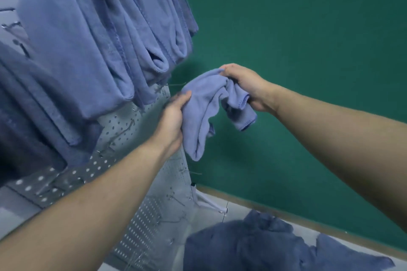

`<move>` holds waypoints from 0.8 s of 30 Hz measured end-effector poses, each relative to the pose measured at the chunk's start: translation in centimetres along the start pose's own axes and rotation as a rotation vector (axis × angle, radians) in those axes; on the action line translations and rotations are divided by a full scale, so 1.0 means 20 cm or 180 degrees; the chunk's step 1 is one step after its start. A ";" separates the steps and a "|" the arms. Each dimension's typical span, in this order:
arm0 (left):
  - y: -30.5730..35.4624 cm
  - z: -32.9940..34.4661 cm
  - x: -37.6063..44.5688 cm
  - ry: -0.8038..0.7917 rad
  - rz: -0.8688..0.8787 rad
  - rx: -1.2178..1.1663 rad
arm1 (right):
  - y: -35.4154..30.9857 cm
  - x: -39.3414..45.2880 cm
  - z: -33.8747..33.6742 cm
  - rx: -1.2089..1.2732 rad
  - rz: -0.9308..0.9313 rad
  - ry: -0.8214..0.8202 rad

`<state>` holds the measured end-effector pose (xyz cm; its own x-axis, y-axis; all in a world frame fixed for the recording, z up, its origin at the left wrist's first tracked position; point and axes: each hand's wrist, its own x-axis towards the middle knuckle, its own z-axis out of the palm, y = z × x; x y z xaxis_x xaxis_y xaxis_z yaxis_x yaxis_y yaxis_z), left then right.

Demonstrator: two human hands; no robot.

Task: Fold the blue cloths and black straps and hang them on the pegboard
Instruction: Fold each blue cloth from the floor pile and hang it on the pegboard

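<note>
A blue cloth (204, 108) hangs bunched between both hands, in front of the right edge of the grey pegboard (130, 125). My left hand (172, 119) grips its left side, close to a wire peg (176, 84). My right hand (246, 86) grips its upper right part, with folds drooping below. Several folded blue cloths (88, 35) hang in a row on the pegboard's upper pegs. No black strap is recognisable in view.
A heap of loose dark blue cloths (264, 246) lies on the table at the lower right. A green wall (308, 28) fills the background. Bare wire pegs (176, 198) stick out of the pegboard's lower part.
</note>
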<state>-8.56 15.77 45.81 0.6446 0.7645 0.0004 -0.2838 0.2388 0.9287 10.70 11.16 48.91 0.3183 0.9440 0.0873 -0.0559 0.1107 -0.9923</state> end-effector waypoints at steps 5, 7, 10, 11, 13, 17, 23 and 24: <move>0.02 -0.03 0.20 0.0472 0.0341 -0.0443 | 0.02 0.30 0.07 0.0124 -0.0071 -0.0094; 0.03 -0.04 0.26 0.0464 0.0497 -0.0465 | 0.03 0.38 0.11 0.0244 -0.0078 -0.0136; 0.04 -0.07 0.32 0.0493 0.0588 -0.0252 | 0.05 0.48 0.17 0.0063 0.0001 -0.0187; 0.03 -0.08 0.34 0.0588 0.0537 -0.0120 | 0.07 0.50 0.19 -0.0097 0.0115 -0.0117; 0.00 -0.09 0.38 0.1248 0.0587 0.0288 | 0.14 0.52 0.21 -0.0658 0.0331 -0.0038; -0.05 -0.15 0.43 0.2422 0.1374 0.1868 | 0.24 0.48 0.24 -0.1296 -0.0075 0.0276; -0.14 -0.25 0.47 0.2526 0.1572 0.2318 | 0.23 0.33 0.26 -0.0726 0.0144 0.0009; -0.14 -0.23 0.44 0.2450 0.1582 0.2379 | 0.23 0.31 0.25 -0.0949 0.0089 -0.0119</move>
<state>-5.31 24.60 41.43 -0.0893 0.8952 0.4367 0.2679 -0.4007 0.8761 7.56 19.05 45.28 0.2851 0.9568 0.0573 0.2179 -0.0065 -0.9760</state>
